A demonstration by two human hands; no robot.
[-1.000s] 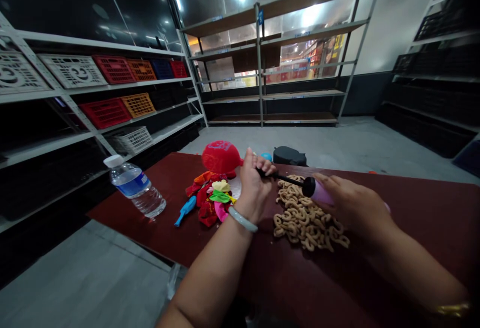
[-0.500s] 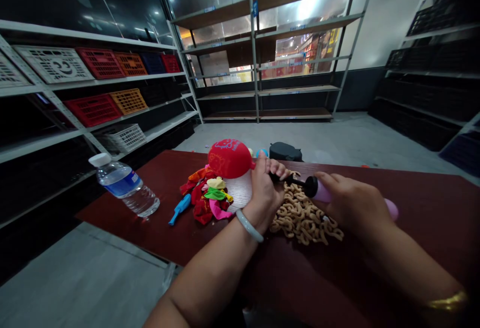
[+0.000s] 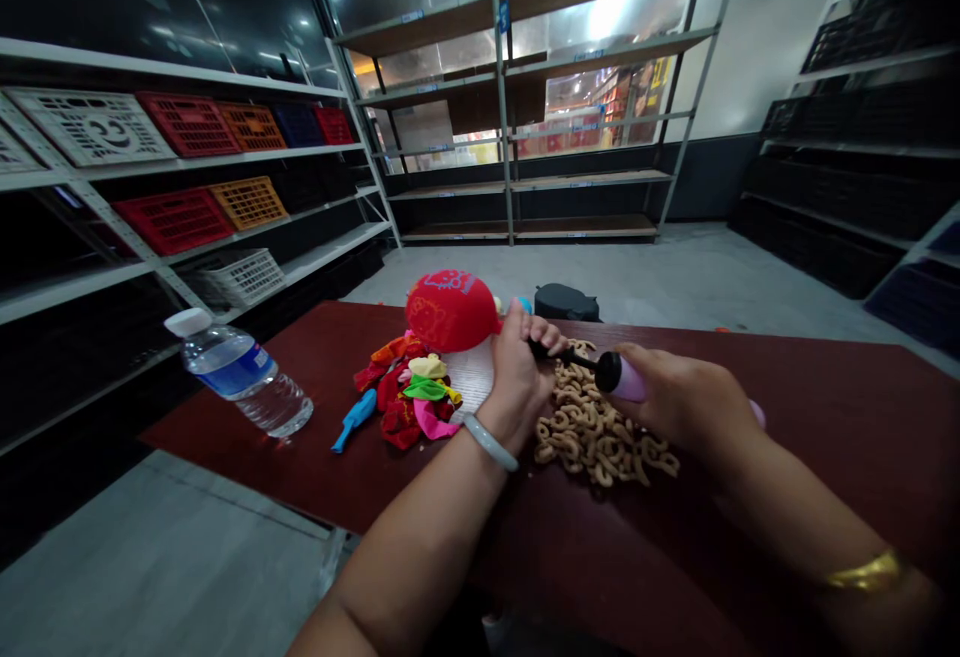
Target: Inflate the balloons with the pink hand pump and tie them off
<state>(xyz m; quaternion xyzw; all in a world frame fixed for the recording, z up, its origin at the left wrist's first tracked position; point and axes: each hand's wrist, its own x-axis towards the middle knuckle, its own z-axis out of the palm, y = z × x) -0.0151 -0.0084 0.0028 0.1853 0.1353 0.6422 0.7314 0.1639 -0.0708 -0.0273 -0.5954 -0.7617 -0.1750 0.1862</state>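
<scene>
A partly inflated red balloon [image 3: 450, 311] hangs to the left of my left hand [image 3: 520, 362], which is closed around its neck and the black nozzle end of a hand pump. My right hand [image 3: 679, 402] is wrapped around the pump's purple barrel [image 3: 628, 380]; a black rod shows between barrel and nozzle end. Below the balloon is a heap of limp balloons [image 3: 409, 392] in red, orange, pink, green and blue. Under the pump lies a pile of small tan curled pieces [image 3: 600, 437].
A water bottle [image 3: 244, 372] stands on the dark red table [image 3: 285, 477] at the left. Beyond the far edge is a dark object [image 3: 566, 303]. Shelves with crates [image 3: 187, 125] line the left, and further racks [image 3: 577, 229] stand behind.
My right hand and the pump barrel have moved left, closer to my left hand, with less of the rod showing. The whole view has shifted slightly.
</scene>
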